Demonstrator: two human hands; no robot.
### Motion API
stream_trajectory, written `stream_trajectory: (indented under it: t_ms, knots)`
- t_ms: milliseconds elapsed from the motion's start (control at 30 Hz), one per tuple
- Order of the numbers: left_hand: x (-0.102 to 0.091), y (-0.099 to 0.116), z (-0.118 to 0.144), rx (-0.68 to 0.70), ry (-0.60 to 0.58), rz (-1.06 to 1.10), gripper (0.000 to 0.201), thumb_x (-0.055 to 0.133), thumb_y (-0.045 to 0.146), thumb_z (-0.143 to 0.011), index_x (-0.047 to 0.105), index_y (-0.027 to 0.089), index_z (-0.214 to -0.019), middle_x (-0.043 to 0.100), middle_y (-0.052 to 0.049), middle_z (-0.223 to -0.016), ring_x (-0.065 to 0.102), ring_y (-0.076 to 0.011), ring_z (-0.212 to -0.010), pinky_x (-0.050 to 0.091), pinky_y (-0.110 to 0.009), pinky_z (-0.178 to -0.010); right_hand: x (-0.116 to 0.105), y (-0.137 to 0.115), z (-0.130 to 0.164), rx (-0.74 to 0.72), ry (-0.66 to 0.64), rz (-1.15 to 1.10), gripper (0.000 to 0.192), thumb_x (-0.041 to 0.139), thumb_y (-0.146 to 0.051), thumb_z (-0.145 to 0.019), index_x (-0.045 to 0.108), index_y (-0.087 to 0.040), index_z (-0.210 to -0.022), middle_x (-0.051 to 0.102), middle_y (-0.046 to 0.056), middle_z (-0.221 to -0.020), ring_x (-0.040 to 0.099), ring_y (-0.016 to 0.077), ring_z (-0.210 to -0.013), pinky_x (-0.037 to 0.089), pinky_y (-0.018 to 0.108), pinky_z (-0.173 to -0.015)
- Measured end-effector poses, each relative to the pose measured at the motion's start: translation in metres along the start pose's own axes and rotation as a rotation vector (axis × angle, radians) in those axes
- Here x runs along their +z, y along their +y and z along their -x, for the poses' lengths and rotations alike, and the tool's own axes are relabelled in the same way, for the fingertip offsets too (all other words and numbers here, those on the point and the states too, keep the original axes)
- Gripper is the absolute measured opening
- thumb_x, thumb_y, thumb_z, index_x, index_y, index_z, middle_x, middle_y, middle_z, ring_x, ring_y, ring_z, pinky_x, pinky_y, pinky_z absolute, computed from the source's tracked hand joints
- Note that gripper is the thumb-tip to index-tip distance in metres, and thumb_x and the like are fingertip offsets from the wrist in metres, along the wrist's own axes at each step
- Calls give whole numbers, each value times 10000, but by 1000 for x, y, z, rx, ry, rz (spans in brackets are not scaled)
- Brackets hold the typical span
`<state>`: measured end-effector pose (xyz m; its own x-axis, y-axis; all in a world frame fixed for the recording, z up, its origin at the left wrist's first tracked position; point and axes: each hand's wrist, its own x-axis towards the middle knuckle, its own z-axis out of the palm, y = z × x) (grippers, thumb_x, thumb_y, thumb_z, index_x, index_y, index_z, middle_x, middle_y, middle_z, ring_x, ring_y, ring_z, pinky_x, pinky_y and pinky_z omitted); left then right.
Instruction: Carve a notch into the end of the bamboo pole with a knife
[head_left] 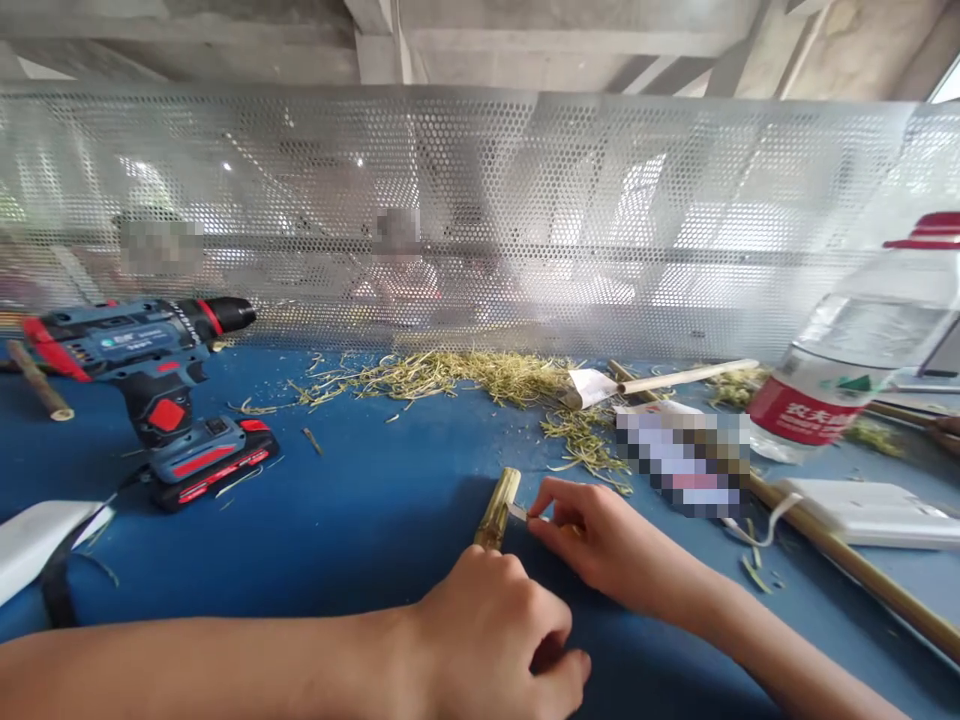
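Note:
A short bamboo tube point(500, 505) points away from me over the blue table point(360, 520). My left hand point(491, 640) is closed around its near end, which the fist hides. My right hand point(596, 535) pinches a small thin blade point(519, 513) and holds its tip against the right side of the tube. A heap of pale green bamboo shavings point(457, 375) lies just beyond, along the foot of the mesh screen.
A blue and red cordless drill point(150, 385) stands at the left. A water bottle point(847, 370) lies at the right, with a white flat box point(874, 512), long bamboo sticks point(847, 565) and a paper-wrapped stick point(675, 378). A perforated metal screen point(480, 210) closes the back; people work behind it.

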<state>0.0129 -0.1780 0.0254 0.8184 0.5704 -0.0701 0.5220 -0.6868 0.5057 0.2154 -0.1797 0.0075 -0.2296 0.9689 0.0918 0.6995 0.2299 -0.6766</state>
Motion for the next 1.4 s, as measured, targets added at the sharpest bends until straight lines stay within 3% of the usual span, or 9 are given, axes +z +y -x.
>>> stream_trajectory:
  t_ms: [133,333,500,667,867,1167,1400]
  knots:
    - [2,-3,-1,17,-9,-2,330,623,448,-896,642,209,-669,712,-22,-625,666,-174,-615,388,-269,-613,-2,2,1,-66,7,158,128,610,-337,-1043,694,-250,-1083,694,-18,-698,599,162,-593,351,273,-579]
    - [6,-6,-2,67,29,-73,295,640,409,-911,719,212,-707,775,-55,-697,781,-246,-747,438,-297,-645,-10,14,0,-229,74,285,212,433,-345,-1138,621,-248,-1143,760,63,-1021,711,210,-852,443,312,-729]
    - [6,-5,-1,95,56,-105,292,672,387,-910,725,213,-682,766,-58,-673,775,-245,-713,435,-305,-617,-7,15,3,-171,2,276,248,404,-383,-1151,608,-242,-1150,731,21,-835,655,191,-669,402,312,-632]
    - [5,-5,0,125,64,-102,375,649,377,-908,592,193,-587,731,-65,-621,753,-239,-668,342,-309,-561,-6,9,5,-232,13,359,270,375,-346,-1161,623,-237,-1169,779,61,-938,749,228,-803,436,328,-673]
    - [11,-9,1,145,111,-81,371,659,355,-888,552,191,-572,706,-62,-592,729,-244,-636,286,-323,-542,-9,1,10,-242,-4,327,244,398,-339,-1159,618,-241,-1122,769,57,-938,730,215,-796,458,324,-687]
    - [8,-7,0,158,106,-147,366,671,376,-910,603,199,-598,697,-59,-595,711,-236,-630,351,-310,-537,-2,7,6,-244,-39,338,222,423,-332,-1154,623,-240,-1119,774,53,-950,736,219,-822,461,325,-713]
    - [9,-7,2,179,136,-151,351,684,362,-895,640,196,-588,676,-70,-570,709,-247,-608,393,-308,-519,-3,-2,9,-256,-66,347,219,439,-323,-1146,632,-234,-1091,774,60,-916,727,208,-783,463,318,-688]
